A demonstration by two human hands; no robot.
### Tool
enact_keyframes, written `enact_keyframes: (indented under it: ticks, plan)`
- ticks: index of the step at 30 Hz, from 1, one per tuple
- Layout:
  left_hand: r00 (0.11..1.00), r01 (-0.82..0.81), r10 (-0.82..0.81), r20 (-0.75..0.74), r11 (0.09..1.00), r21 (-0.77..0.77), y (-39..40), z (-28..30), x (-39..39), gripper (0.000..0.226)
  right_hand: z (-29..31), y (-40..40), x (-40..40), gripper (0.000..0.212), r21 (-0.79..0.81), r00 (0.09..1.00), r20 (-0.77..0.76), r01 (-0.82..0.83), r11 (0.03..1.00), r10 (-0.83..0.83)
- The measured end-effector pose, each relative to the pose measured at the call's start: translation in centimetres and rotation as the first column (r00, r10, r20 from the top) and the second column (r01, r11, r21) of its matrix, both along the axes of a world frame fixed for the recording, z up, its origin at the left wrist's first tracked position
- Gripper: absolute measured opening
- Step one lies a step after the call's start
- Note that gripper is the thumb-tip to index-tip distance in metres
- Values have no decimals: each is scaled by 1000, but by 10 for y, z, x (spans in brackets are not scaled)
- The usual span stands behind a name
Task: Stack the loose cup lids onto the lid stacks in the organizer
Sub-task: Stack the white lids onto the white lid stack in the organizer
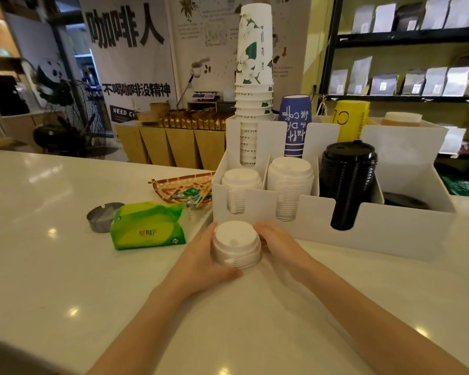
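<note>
A short stack of loose white cup lids [236, 243] rests on the white counter just in front of the white organizer [390, 226]. My left hand [201, 263] cups the stack from the left and front, and my right hand [278, 243] presses against its right side. Behind it, the organizer's front row holds a low white lid stack [241, 180], a taller white lid stack [290, 171] and a tall black lid stack [348, 169]. More black lids [405, 201] lie low in the rightmost compartment.
A green tissue pack [148, 226], a grey ashtray [102, 216] and a woven tray of sachets [184, 189] sit to the left. Tall stacks of white [253, 85], blue [294, 125] and yellow [352, 120] paper cups fill the organizer's back row.
</note>
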State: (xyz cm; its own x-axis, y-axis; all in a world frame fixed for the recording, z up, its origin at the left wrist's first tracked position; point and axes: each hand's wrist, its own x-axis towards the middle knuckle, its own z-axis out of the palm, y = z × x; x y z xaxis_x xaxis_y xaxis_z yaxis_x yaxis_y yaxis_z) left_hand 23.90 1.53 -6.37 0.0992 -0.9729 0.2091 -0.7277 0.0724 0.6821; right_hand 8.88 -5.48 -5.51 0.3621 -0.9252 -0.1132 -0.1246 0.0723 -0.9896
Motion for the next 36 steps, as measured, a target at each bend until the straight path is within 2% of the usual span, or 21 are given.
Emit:
enact_keyframes:
  ticks: [3, 7, 9, 13, 17, 19, 27, 30, 36]
  plan:
    - [1000, -5, 5, -8, 1000, -13, -2, -3, 1, 87, 4, 0, -2, 32, 2, 999, -29, -26, 1000, 26]
    - [999, -19, 16, -41, 997, -80, 2, 2, 1, 73, 12, -1, -5, 32, 73, 998, 36, -55, 996, 53]
    - [998, -37, 30, -56, 991, -126, 4, 8, -2, 76, 18, 0, -8, 33, 70, 997, 51, -63, 996, 60]
    - [994, -74, 60, -87, 982, -171, 4, 21, -4, 83, 38, 3, -14, 23, -76, 998, 14, -54, 996, 56]
    - [995, -75, 55, -88, 968, -238, -7, 46, -4, 92, 67, -6, -15, 30, -210, 1000, 19, -17, 978, 22]
    - [997, -70, 55, -61, 956, -285, -17, 64, -3, 89, 84, -16, -13, 31, -285, 1000, 7, 4, 959, -2]
    - [988, -141, 113, -105, 937, -319, -77, 107, 5, 76, 142, -73, 0, 31, -560, 972, -235, -119, 820, -20]
    - [977, -190, 152, -148, 939, -287, -96, 108, 5, 75, 146, -93, 6, 34, -579, 931, -362, -197, 792, -33]
    - [967, -255, 253, -36, 946, -202, -113, 101, 5, 72, 132, -115, 11, 40, -573, 810, -580, -336, 747, -80]
